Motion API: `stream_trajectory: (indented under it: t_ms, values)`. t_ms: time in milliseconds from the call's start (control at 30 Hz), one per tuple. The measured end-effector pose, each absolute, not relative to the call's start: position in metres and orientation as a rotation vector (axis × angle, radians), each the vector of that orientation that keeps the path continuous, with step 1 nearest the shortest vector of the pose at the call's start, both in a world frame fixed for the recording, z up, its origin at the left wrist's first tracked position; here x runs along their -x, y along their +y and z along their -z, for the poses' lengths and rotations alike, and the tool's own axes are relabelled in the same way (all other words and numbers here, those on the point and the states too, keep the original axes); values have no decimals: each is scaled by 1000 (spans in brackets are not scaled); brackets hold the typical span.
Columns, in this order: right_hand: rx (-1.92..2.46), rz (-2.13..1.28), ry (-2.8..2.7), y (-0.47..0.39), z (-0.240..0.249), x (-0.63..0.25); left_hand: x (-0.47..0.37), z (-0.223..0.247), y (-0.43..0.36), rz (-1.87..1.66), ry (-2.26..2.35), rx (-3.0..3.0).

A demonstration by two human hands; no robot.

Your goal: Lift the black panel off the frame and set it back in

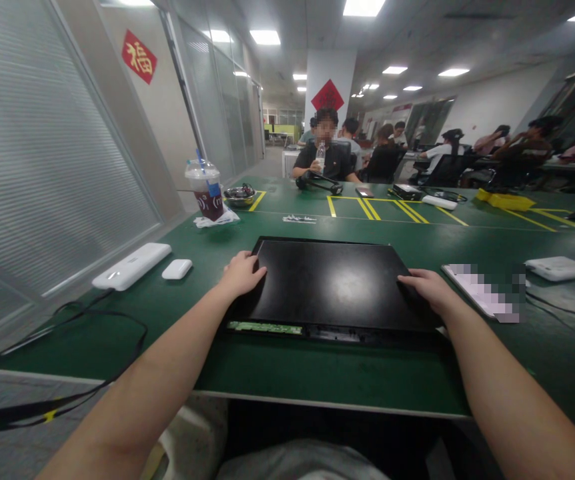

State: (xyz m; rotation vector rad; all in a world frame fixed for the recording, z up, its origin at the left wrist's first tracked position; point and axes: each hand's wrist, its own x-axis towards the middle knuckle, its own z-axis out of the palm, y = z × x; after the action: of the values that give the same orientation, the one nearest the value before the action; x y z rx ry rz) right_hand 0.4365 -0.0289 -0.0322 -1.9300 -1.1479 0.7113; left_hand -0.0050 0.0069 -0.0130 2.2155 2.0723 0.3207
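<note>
A black LCD screen panel (327,283) lies face up, low over the green table in front of me. Along its near edge a strip of green circuit board (265,328) shows, beside a black frame. My left hand (244,273) grips the panel's left edge, thumb on top and fingers round the outer side. At the right edge my right hand (430,288) holds it the same way, its thumb resting on the black surface and its other fingers partly hidden below. Whether the panel rests fully on the table I cannot tell.
On the green table (207,373) are a white power bank (132,265), a white case (177,269), a drink cup (207,190), a metal bowl (240,195), a phone (482,292) and a white device (559,268). A person (325,157) sits opposite with a bottle.
</note>
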Motion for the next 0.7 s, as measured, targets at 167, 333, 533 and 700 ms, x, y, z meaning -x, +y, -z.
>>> stream_trajectory:
  t_ms: [167,333,533,700]
  values:
    - [1891,-734,-1197,-28,36,-441,5,14,7,-323,2077,-2220]
    - [1784,-673,-1299,-31,33,-436,5,14,7,-317,2076,-2224]
    - [1876,-618,-1389,-35,27,-428,6,14,8,-312,2081,-2212]
    - [1961,-500,-1498,-32,29,-434,7,15,9,-334,2065,-2212]
